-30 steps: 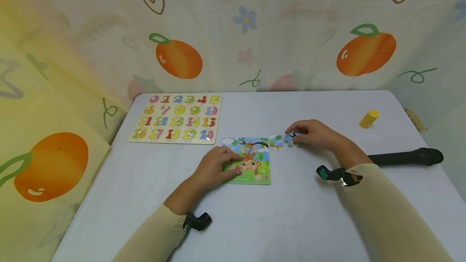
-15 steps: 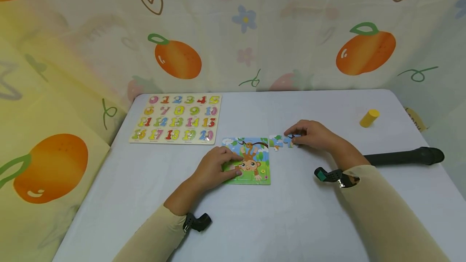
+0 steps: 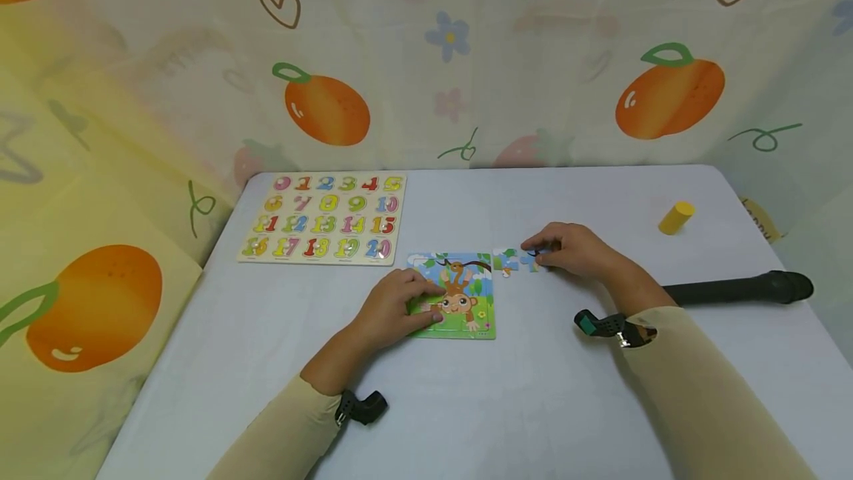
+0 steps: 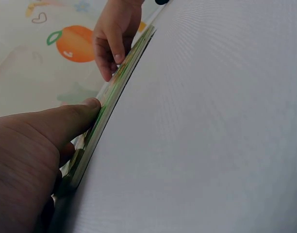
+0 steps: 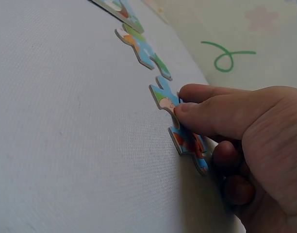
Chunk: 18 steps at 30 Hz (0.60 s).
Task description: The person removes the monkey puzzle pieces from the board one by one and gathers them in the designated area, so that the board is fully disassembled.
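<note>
My left hand (image 3: 389,306) rests on the left part of a square monkey jigsaw puzzle (image 3: 476,306), thumb and fingertips spread over its face. In the left wrist view the thumb lies along the puzzle's near edge. To the right of it, my right hand (image 3: 576,249) pinches a small blue jigsaw piece (image 5: 163,99) between thumb and forefinger, low over the table. Another piece with orange-brown markings (image 5: 187,144) lies beneath its curled fingers, partly hidden. Between the puzzle and that hand a loose blue-and-green piece (image 3: 505,259) lies flat.
A wooden number board (image 3: 323,217) lies at the back left. At the right are a yellow cylinder (image 3: 676,218) and a black microphone-like object (image 3: 740,288), its left end behind the right wrist. A printed curtain (image 3: 533,58) stands behind the white table (image 3: 533,406).
My right hand has shifted very slightly toward me, its fingers still at the loose pieces. The left hand has stayed in place on the puzzle.
</note>
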### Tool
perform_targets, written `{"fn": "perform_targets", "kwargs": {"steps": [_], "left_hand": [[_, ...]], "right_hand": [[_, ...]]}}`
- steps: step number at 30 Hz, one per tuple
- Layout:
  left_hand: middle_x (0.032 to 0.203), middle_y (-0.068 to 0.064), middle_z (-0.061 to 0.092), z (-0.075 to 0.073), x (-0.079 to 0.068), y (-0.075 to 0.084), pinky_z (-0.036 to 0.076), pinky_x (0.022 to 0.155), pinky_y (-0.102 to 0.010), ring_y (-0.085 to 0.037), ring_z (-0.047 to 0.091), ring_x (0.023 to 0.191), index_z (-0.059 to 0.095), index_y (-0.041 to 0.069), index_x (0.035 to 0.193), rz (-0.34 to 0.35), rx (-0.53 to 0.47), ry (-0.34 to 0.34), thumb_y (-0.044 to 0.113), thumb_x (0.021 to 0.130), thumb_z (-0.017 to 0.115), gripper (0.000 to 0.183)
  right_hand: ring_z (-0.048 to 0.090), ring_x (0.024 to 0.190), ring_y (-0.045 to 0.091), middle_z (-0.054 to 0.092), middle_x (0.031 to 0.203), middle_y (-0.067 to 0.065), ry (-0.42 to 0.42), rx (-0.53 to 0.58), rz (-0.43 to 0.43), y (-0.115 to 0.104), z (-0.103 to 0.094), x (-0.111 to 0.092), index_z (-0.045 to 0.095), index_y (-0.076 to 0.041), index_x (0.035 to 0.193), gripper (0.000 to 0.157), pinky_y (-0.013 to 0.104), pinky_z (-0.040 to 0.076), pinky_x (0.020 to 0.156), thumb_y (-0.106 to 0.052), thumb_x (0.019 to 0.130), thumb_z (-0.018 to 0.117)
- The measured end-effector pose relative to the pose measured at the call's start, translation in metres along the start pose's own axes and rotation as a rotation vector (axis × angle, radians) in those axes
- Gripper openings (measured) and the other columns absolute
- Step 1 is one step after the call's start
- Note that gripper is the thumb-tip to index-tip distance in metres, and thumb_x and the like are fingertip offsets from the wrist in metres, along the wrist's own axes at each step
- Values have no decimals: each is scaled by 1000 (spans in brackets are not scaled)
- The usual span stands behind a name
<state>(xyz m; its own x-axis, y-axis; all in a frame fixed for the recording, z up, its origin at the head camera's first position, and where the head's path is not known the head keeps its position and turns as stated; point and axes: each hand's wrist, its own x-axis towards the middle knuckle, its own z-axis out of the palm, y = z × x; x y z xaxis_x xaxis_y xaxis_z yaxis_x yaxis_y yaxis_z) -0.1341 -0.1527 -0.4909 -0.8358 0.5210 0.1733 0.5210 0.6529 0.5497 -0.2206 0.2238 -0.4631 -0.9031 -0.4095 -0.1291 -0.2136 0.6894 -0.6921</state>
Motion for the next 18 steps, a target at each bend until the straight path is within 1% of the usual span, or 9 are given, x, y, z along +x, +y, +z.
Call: {"fn": "perform_targets", "kwargs": {"steps": [4,11,15,18], "left_hand": [[110,5,68,0,-2,1,46,83,-35,-14,55,97,81,21,121,2,-3,7,34,90,89,35],[101,7,63,-1,-2,1,42,78,-34,-13,51,92,85,22,115,44,-16,34,31,89,90,28],[99,9,63,-2,0,3,42,77,-33,-12,51,91,85,23,114,29,-32,27,31,89,90,27],[101,10,65,-3,1,6,43,79,-34,-12,52,93,85,23,115,13,-47,9,32,89,90,28]], "right_hand": [[58,86,19,73,115,5,-3,12,-6,0,0,-1,81,-10,123,28,33,46,76,-7,95,79],[67,81,18,76,116,8,12,77,8,1,-4,-2,78,-9,127,29,31,51,79,-6,99,74],[68,82,19,76,118,10,-12,89,25,-1,-8,0,77,-7,128,28,34,51,85,-7,101,71],[66,88,21,76,119,8,-40,103,43,-2,-11,2,77,-8,126,26,37,50,86,-8,101,71]]}}
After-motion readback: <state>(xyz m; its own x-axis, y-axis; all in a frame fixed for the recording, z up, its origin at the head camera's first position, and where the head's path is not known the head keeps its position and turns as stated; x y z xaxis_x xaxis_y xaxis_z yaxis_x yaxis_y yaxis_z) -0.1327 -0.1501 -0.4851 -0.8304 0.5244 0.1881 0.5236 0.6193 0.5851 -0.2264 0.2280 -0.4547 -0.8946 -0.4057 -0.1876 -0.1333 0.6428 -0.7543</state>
